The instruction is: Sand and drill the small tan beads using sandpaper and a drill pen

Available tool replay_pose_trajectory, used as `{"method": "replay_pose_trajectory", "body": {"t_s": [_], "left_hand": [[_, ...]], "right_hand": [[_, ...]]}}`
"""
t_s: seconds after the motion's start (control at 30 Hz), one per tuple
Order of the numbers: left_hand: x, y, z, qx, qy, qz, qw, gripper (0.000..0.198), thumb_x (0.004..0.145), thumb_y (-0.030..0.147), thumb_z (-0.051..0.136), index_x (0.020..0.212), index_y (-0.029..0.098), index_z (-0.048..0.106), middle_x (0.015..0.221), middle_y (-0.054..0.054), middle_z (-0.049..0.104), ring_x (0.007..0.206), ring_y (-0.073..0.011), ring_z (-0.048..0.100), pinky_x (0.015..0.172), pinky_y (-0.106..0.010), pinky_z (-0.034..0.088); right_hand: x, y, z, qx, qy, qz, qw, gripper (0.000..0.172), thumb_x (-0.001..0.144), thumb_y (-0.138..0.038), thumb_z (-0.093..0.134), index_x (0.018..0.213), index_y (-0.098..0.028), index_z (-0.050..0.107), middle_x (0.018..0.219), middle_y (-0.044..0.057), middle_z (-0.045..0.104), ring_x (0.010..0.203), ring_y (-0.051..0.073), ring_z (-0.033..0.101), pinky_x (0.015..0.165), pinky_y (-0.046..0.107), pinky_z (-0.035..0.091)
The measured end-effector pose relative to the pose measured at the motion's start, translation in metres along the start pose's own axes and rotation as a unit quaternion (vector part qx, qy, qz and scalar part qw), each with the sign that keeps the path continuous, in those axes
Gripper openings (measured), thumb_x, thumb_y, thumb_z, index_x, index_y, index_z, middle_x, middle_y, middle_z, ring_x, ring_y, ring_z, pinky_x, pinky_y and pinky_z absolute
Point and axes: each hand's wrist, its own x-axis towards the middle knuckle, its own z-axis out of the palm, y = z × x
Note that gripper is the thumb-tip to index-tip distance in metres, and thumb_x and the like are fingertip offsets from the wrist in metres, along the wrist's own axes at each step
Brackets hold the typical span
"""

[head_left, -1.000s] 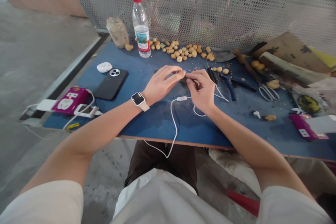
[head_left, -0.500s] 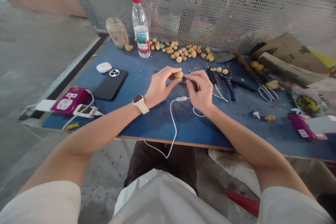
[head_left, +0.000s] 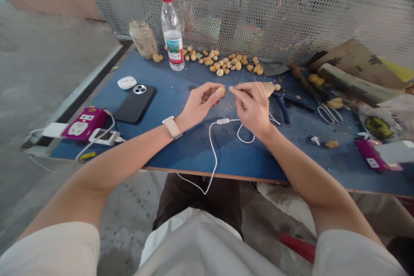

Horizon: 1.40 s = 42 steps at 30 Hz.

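A rounded tan piece (head_left: 221,91) sits between the left fingers (head_left: 214,97).

two hands (head_left: 202,101), one water bottle (head_left: 173,45), one phone (head_left: 136,105), two magenta power strips (head_left: 99,117)

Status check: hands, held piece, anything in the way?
Left grip holds small tan piece. Right grip apart from it, contents unclear. White cord loops close to right grip; no contact with the piece.
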Motion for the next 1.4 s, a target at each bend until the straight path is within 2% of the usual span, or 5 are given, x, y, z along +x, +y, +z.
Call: {"method": "replay_pose_trajectory", "body": {"t_s": [0.23,0.57,0.9,1.27,1.4], "left_hand": [[-0.003,-0.008,0.002,-0.063,-0.019,-0.019,0.998,0.067,0.112,0.083,0.088,0.146,0.025,0.086,0.128,-0.011,0.094,0.103,-0.0204,0.087,0.087,-0.034,0.07],[-0.003,-0.001,0.006,-0.095,0.011,-0.061,0.994,0.072,0.103,0.09,0.093,0.124,0.021,0.09,0.106,-0.009,0.092,0.091,-0.0183,0.083,0.084,-0.033,0.069],[-0.005,0.007,0.004,-0.147,-0.055,-0.13,0.979,0.071,0.105,0.092,0.089,0.109,0.022,0.084,0.106,-0.011,0.09,0.089,-0.0174,0.083,0.083,-0.033,0.07],[-0.004,0.012,0.003,0.021,0.041,0.037,0.998,0.075,0.101,0.094,0.092,0.124,0.023,0.087,0.117,-0.01,0.092,0.105,-0.0211,0.087,0.098,-0.038,0.072],[-0.003,0.017,0.003,0.033,0.035,0.018,0.999,0.072,0.104,0.093,0.089,0.118,0.022,0.088,0.104,-0.008,0.09,0.092,-0.0186,0.082,0.087,-0.035,0.069]], "right_hand": [[-0.003,-0.004,0.002,0.018,0.028,0.019,0.999,0.04,0.126,-0.024,0.062,0.148,-0.037,0.093,0.119,0.01,0.084,0.111,0.028,0.082,0.103,0.054,0.072],[-0.006,0.005,0.007,0.039,-0.02,-0.025,0.999,0.041,0.126,-0.022,0.063,0.148,-0.04,0.092,0.121,0.007,0.086,0.114,0.028,0.08,0.105,0.053,0.068],[-0.001,0.024,0.002,0.073,-0.042,-0.07,0.994,0.037,0.129,-0.028,0.062,0.149,-0.044,0.089,0.122,0.005,0.087,0.116,0.028,0.081,0.109,0.054,0.068],[0.001,-0.01,0.001,0.098,0.003,0.019,0.995,0.035,0.128,-0.031,0.063,0.137,-0.04,0.095,0.119,0.008,0.085,0.109,0.027,0.08,0.103,0.055,0.07],[0.001,-0.009,0.002,0.1,-0.007,0.013,0.995,0.037,0.128,-0.029,0.061,0.137,-0.039,0.095,0.118,0.008,0.085,0.109,0.027,0.08,0.103,0.054,0.07]]}}
